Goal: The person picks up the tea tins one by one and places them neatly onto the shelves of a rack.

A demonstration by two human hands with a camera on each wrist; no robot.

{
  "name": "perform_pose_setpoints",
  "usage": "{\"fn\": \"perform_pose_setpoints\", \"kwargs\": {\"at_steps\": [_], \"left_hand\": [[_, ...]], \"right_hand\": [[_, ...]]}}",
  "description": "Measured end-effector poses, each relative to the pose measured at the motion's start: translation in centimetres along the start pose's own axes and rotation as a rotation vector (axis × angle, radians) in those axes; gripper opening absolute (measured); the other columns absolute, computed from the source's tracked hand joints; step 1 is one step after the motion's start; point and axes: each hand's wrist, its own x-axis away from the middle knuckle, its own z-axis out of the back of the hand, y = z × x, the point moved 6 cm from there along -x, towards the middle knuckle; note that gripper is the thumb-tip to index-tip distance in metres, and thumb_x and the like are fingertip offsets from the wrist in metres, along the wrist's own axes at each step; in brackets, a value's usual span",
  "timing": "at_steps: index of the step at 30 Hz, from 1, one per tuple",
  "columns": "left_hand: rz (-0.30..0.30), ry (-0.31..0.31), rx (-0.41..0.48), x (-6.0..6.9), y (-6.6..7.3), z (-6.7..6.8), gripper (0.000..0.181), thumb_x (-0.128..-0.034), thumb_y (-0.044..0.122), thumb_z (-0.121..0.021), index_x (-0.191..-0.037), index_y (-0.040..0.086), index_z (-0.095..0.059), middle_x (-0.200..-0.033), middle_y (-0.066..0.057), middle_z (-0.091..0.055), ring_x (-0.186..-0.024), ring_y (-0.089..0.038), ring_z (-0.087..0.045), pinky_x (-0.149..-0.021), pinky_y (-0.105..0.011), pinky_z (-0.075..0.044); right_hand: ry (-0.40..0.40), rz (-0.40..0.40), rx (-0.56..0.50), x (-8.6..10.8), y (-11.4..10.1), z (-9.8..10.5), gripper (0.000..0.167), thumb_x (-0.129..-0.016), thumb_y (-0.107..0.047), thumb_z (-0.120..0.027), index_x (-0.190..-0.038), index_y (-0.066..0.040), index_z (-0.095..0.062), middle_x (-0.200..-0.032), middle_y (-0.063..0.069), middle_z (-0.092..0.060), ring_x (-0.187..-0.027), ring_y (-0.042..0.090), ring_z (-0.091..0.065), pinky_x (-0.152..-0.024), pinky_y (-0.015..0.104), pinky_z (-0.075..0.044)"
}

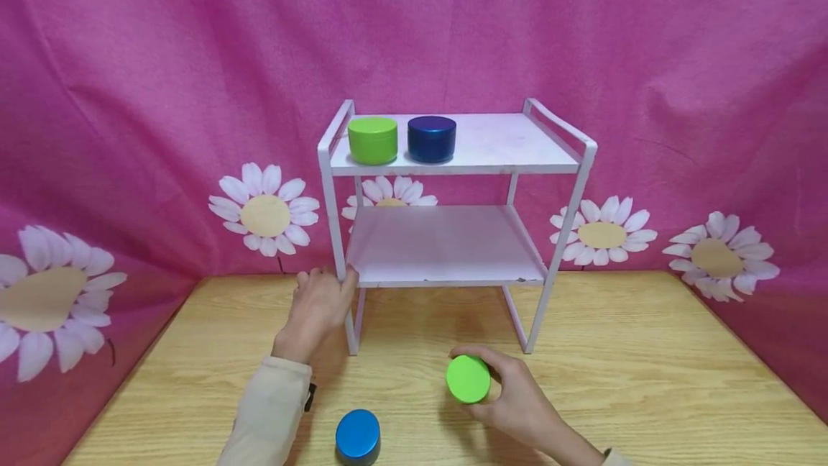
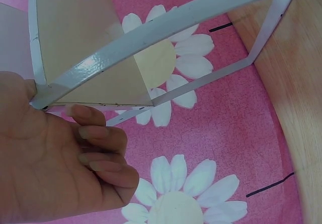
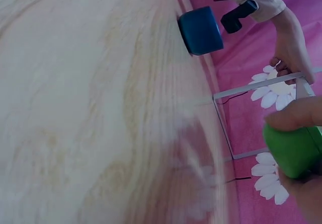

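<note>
My left hand grips the front left leg of a white two-tier shelf rack, at the height of the lower shelf. In the left wrist view its fingers curl beside the metal frame. With thumb and fingers my right hand holds a round lime-green tin, its flat lid towards the head camera. That tin is above the table, in front of the rack. Between the two arms, nearer the front, a blue round tin stands on the table.
On the top shelf stand another green tin, at the left, and a dark blue tin beside it. The rack stands on a wood-grain table. A pink cloth with white flowers hangs behind and at both sides.
</note>
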Motion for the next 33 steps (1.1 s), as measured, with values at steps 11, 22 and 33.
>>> {"fn": "perform_pose_setpoints", "kwargs": {"at_steps": [11, 22, 33], "left_hand": [[-0.006, 0.005, 0.005, 0.0, 0.0, 0.0, 0.056, -0.0987, 0.043, -0.025, -0.090, -0.004, -0.054, -0.096, -0.021, -0.052, -0.097, -0.040, -0.041, -0.078, -0.049, -0.040], [-0.001, -0.006, 0.021, 0.0, -0.1, -0.1, 0.057, -0.0989, 0.042, -0.025, -0.092, -0.006, -0.055, -0.096, -0.021, -0.052, -0.097, -0.040, -0.041, -0.079, -0.050, -0.040], [-0.004, 0.010, 0.022, 0.0, 0.0, 0.0, 0.060, -0.0988, 0.044, -0.024, -0.090, -0.006, -0.056, -0.097, -0.022, -0.052, -0.098, -0.041, -0.041, -0.080, -0.050, -0.040]], "right_hand": [[0.048, -0.015, -0.020, 0.6, 0.0, 0.2, 0.061, -0.064, 0.003, -0.083, -0.119, -0.013, -0.062, -0.112, -0.001, -0.066, -0.104, 0.012, -0.060, -0.095, 0.028, -0.046], [0.111, 0.013, -0.099, 0.4, -1.3, 3.2, 0.061, -0.071, 0.000, -0.081, -0.127, -0.007, -0.058, -0.115, 0.010, -0.063, -0.101, 0.010, -0.059, -0.091, 0.020, -0.045], [0.163, 0.028, 0.057, -1.3, -5.8, 7.9, 0.057, -0.069, -0.008, -0.085, -0.121, -0.008, -0.062, -0.113, 0.007, -0.065, -0.090, 0.012, -0.063, -0.084, 0.021, -0.050]]}}
